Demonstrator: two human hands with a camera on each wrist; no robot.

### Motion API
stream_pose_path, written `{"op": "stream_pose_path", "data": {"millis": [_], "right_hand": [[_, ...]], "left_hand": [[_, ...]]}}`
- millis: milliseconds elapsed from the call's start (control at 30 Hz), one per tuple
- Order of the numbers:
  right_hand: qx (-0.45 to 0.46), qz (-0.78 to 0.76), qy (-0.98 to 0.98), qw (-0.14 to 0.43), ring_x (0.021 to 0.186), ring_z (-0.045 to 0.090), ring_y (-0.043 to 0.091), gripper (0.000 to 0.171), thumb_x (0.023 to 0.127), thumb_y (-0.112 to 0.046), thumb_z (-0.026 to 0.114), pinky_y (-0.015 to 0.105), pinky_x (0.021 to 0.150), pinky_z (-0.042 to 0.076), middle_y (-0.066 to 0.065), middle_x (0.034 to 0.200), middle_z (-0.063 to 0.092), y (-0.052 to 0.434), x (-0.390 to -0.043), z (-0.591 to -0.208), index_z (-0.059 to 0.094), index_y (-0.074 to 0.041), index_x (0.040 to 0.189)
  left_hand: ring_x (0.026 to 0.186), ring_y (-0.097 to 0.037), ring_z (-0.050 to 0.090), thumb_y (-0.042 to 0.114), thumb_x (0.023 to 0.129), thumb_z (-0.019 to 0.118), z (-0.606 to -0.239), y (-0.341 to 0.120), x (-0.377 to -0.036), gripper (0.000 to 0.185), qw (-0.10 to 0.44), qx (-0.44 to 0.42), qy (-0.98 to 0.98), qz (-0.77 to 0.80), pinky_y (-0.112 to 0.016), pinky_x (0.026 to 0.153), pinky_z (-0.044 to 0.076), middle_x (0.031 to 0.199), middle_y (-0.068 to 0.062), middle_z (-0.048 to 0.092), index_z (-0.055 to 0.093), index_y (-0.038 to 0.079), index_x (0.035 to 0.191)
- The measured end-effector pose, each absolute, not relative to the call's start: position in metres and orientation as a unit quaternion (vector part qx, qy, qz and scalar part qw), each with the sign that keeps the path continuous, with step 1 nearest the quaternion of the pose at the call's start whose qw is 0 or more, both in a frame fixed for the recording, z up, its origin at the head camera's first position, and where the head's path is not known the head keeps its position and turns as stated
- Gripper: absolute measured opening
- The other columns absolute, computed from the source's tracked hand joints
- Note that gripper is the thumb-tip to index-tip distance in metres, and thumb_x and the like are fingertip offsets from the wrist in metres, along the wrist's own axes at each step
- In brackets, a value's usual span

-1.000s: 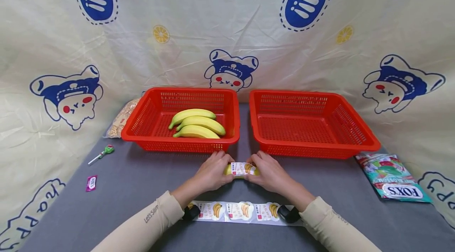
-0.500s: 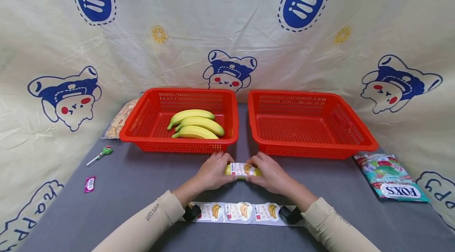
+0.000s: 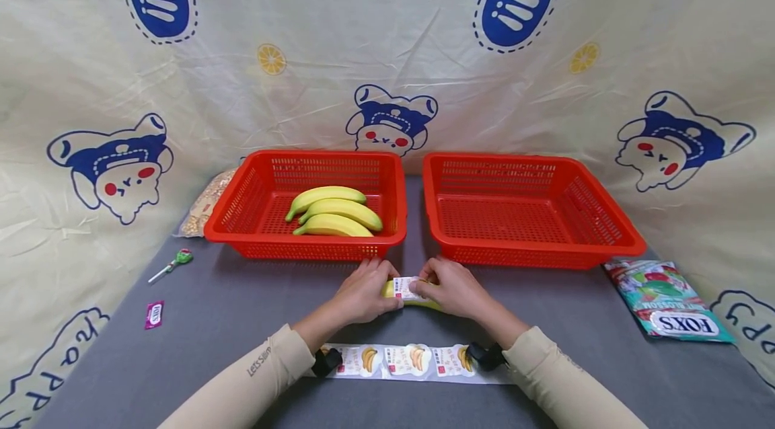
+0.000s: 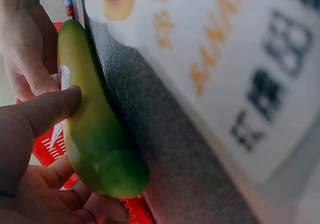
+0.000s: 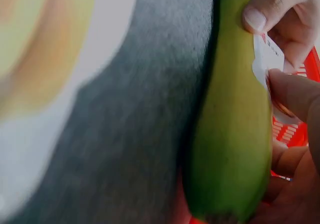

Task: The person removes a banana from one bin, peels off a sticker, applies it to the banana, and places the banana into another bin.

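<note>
Smoothing banana-print sticker (image 3: 401,288) onto banana (image 5: 227,124), seemingly; left hand (image 3: 362,290) fingers curled round one end, right hand (image 3: 457,290) pinching over the sticker; next likely needs thumb pressure toward its edges.

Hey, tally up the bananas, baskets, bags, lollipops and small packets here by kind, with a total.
Bananas: 4, counting the held banana
Red baskets: 2
Bags: 2
Lollipop: 1
Small purple packet: 1
Total: 10

Right hand (image 3: 457,289) now farther in along the banana (image 3: 388,290), thumb over the label's (image 3: 402,288) right part
</note>
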State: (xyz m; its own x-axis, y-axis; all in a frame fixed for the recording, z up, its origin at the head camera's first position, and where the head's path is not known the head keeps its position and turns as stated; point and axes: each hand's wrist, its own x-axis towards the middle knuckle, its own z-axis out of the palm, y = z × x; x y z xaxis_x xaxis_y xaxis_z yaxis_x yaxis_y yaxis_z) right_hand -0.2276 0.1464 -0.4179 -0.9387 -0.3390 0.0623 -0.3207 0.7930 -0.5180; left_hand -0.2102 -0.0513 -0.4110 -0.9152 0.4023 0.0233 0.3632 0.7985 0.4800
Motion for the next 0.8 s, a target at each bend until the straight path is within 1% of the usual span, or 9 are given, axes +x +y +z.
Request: {"op": "stream_pose_path", "data": {"millis": [133, 233, 333, 467, 533, 667, 800], "right_hand": [[-0.179, -0.285, 0.941, 0.02, 0.074, 0.052, 0.01, 0.017, 0.086, -0.028, 0.066, 0.027, 0.068, 0.041, -0.001, 0.082, 0.062, 0.157, -0.226, -0.419, 0.067, -0.012, 0.09], [-0.176, -0.289, 0.94, 0.031, 0.079, 0.053, 0.012, 0.017, 0.088, -0.026, 0.064, 0.028, 0.072, 0.041, 0.001, 0.088, 0.063, 0.163, -0.223, -0.419, 0.068, -0.011, 0.094], [-0.174, -0.287, 0.941, 0.037, 0.079, 0.052, 0.011, 0.019, 0.088, -0.028, 0.064, 0.028, 0.071, 0.041, 0.001, 0.089, 0.063, 0.163, -0.221, -0.419, 0.068, -0.011, 0.095], [-0.177, -0.279, 0.944, 0.027, 0.076, 0.051, 0.011, 0.019, 0.088, -0.028, 0.065, 0.028, 0.069, 0.041, 0.0, 0.086, 0.06, 0.162, -0.22, -0.42, 0.068, -0.01, 0.094], [-0.177, -0.274, 0.945, 0.022, 0.075, 0.051, 0.011, 0.019, 0.087, -0.028, 0.065, 0.028, 0.068, 0.041, 0.0, 0.085, 0.06, 0.161, -0.219, -0.419, 0.068, -0.01, 0.093], [-0.176, -0.269, 0.947, 0.019, 0.074, 0.051, 0.011, 0.02, 0.086, -0.029, 0.066, 0.028, 0.069, 0.041, 0.0, 0.084, 0.059, 0.161, -0.218, -0.42, 0.068, -0.01, 0.092], [-0.176, -0.264, 0.948, 0.01, 0.074, 0.052, 0.011, 0.02, 0.086, -0.029, 0.067, 0.029, 0.068, 0.041, 0.0, 0.083, 0.059, 0.162, -0.218, -0.42, 0.068, -0.01, 0.092]], "left_hand": [[0.093, -0.017, 0.046, 0.031, 0.076, 0.076, -0.41, -0.05, -0.21, 0.038, 0.04, 0.2, 0.948, 0.247, -0.033, 0.083, 0.04, 0.1, -0.002, 0.055, 0.056, 0.017, 0.105], [0.093, -0.017, 0.045, 0.032, 0.075, 0.076, -0.409, -0.049, -0.21, 0.038, 0.047, 0.196, 0.948, 0.246, -0.033, 0.082, 0.041, 0.099, -0.002, 0.055, 0.056, 0.017, 0.103], [0.09, -0.016, 0.045, 0.038, 0.076, 0.074, -0.408, -0.047, -0.211, 0.037, 0.056, 0.191, 0.949, 0.245, -0.031, 0.077, 0.04, 0.095, -0.001, 0.054, 0.056, 0.017, 0.1], [0.084, -0.015, 0.048, 0.047, 0.079, 0.068, -0.407, -0.045, -0.214, 0.034, 0.06, 0.183, 0.949, 0.252, -0.03, 0.072, 0.039, 0.088, 0.001, 0.054, 0.057, 0.018, 0.093], [0.08, -0.014, 0.049, 0.048, 0.081, 0.066, -0.407, -0.045, -0.216, 0.031, 0.059, 0.178, 0.949, 0.254, -0.029, 0.069, 0.039, 0.084, 0.002, 0.055, 0.057, 0.019, 0.089], [0.077, -0.013, 0.05, 0.04, 0.084, 0.064, -0.407, -0.046, -0.217, 0.022, 0.064, 0.172, 0.946, 0.267, -0.028, 0.067, 0.039, 0.08, 0.002, 0.057, 0.058, 0.019, 0.084], [0.081, -0.015, 0.052, 0.028, 0.086, 0.063, -0.406, -0.047, -0.217, 0.015, 0.059, 0.185, 0.938, 0.289, -0.029, 0.073, 0.042, 0.086, -0.001, 0.06, 0.062, 0.014, 0.09]]}}
